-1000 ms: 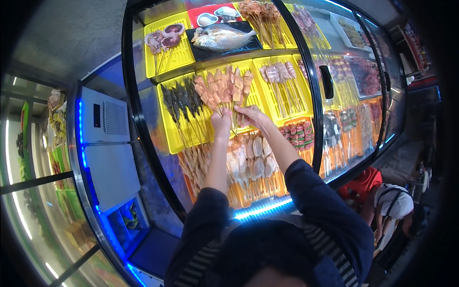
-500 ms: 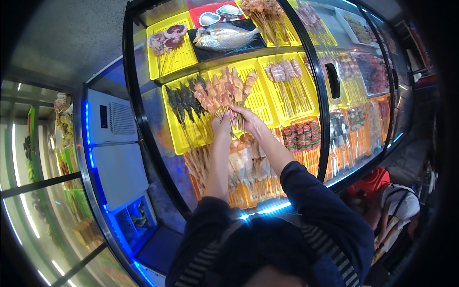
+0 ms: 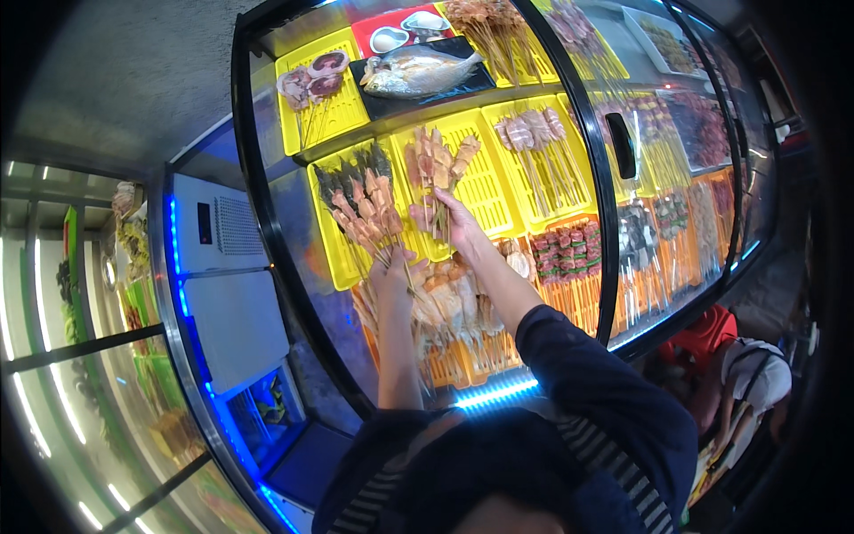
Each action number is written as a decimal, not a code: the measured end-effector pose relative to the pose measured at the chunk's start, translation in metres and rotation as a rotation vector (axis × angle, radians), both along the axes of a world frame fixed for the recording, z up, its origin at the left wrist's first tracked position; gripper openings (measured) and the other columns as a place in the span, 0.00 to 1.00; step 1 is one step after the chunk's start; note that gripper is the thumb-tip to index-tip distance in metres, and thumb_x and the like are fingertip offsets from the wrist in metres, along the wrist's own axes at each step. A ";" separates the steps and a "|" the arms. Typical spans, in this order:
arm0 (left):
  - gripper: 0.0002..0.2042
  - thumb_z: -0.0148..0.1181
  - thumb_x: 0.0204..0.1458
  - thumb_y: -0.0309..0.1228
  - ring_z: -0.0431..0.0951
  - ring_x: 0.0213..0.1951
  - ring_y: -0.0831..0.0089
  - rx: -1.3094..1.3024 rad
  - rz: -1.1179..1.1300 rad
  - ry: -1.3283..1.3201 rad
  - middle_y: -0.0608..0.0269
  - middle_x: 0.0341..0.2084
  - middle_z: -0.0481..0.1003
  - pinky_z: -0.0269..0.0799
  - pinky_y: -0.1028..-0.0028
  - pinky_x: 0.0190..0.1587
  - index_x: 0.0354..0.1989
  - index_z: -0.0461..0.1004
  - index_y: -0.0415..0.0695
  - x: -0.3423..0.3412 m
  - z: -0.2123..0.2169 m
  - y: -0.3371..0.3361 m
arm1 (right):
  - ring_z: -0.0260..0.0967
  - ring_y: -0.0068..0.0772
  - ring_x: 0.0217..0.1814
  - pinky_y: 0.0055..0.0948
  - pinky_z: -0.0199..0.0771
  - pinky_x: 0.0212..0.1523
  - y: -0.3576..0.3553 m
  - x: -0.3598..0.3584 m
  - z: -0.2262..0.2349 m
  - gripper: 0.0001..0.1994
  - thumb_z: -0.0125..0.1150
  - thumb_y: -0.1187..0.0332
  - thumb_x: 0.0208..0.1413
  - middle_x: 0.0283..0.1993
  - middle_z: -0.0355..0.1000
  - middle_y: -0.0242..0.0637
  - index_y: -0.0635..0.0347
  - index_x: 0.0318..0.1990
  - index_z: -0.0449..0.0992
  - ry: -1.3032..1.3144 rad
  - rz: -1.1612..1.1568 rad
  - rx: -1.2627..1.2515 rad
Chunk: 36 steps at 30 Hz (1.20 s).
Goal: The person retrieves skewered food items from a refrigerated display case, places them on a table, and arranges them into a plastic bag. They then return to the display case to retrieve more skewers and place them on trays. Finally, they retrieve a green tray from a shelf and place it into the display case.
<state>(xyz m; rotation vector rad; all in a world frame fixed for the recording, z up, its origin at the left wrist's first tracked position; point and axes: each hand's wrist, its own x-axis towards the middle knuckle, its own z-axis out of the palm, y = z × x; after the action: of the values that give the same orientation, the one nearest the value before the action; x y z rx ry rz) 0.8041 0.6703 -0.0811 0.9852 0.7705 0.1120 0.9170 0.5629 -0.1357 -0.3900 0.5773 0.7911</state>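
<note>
My left hand (image 3: pixel 392 274) is closed round the sticks of a bunch of pale orange meat skewers (image 3: pixel 366 214). The bunch is over a yellow tray (image 3: pixel 337 260) and partly covers dark skewers (image 3: pixel 332 178) lying there. To its right, my right hand (image 3: pixel 460 219) is closed on the sticks of more meat skewers (image 3: pixel 433 165). Those skewers are at the left part of a second yellow tray (image 3: pixel 487 196), with their meat ends pointing away from me. My fingertips are partly hidden behind the sticks.
Nearer me, orange trays hold pale skewers (image 3: pixel 445 307) and red-green skewers (image 3: pixel 567 254). Farther back, a whole fish (image 3: pixel 422 71) lies on a black tray. Black-framed glass (image 3: pixel 587 116) bounds the cabinet opening on the right. A person (image 3: pixel 756 374) is at the lower right.
My hands have moved apart. The left has carried a bunch of meat skewers left and toward me, over the dark skewers. My right hand stays by the remaining meat skewers.
</note>
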 end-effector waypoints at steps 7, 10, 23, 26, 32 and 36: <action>0.06 0.48 0.50 0.26 0.64 0.14 0.80 0.049 -0.093 0.020 0.65 0.18 0.67 0.58 0.84 0.16 0.31 0.68 0.36 0.002 0.006 -0.004 | 0.54 0.20 0.15 0.20 0.54 0.13 -0.015 0.009 -0.001 0.06 0.53 0.69 0.49 0.19 0.61 0.32 0.60 0.28 0.63 -0.067 0.073 0.196; 0.05 0.48 0.49 0.24 0.65 0.16 0.79 0.075 -0.097 -0.050 0.64 0.19 0.69 0.61 0.82 0.18 0.32 0.68 0.36 0.006 -0.006 -0.009 | 0.52 0.19 0.13 0.17 0.51 0.12 -0.040 -0.007 0.038 0.08 0.55 0.72 0.46 0.15 0.58 0.29 0.59 0.23 0.62 -0.293 0.113 -0.011; 0.05 0.46 0.49 0.20 0.71 0.26 0.74 -0.208 -0.231 -0.016 0.61 0.27 0.70 0.70 0.77 0.30 0.35 0.66 0.37 0.112 -0.036 -0.106 | 0.54 0.21 0.10 0.19 0.51 0.08 -0.141 -0.063 0.147 0.10 0.55 0.69 0.46 0.12 0.57 0.31 0.61 0.20 0.62 -0.631 0.155 -0.665; 0.05 0.45 0.50 0.20 0.71 0.27 0.74 -0.197 -0.256 0.069 0.61 0.28 0.70 0.70 0.76 0.30 0.34 0.66 0.38 0.129 -0.049 -0.118 | 0.55 0.21 0.11 0.20 0.53 0.10 -0.152 -0.066 0.139 0.08 0.56 0.72 0.45 0.13 0.58 0.31 0.64 0.23 0.64 -0.591 0.125 -0.627; 0.07 0.50 0.50 0.30 0.69 0.22 0.77 0.121 -0.217 0.032 0.62 0.22 0.70 0.66 0.81 0.24 0.29 0.68 0.37 0.119 -0.078 -0.096 | 0.56 0.21 0.12 0.20 0.55 0.11 -0.151 -0.069 0.125 0.07 0.57 0.75 0.44 0.15 0.60 0.32 0.65 0.27 0.64 -0.566 0.085 -0.578; 0.06 0.51 0.48 0.27 0.69 0.21 0.79 0.331 -0.228 -0.001 0.64 0.17 0.70 0.66 0.78 0.24 0.25 0.69 0.36 0.111 -0.068 -0.079 | 0.56 0.22 0.12 0.20 0.55 0.11 -0.144 -0.066 0.104 0.07 0.56 0.76 0.44 0.15 0.60 0.32 0.64 0.28 0.63 -0.511 0.078 -0.531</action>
<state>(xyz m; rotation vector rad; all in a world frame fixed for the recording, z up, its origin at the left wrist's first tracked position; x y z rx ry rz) 0.9149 0.5910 -0.1489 1.3808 0.6448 0.0421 0.8506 0.4189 -0.0315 -1.0729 0.2816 0.5696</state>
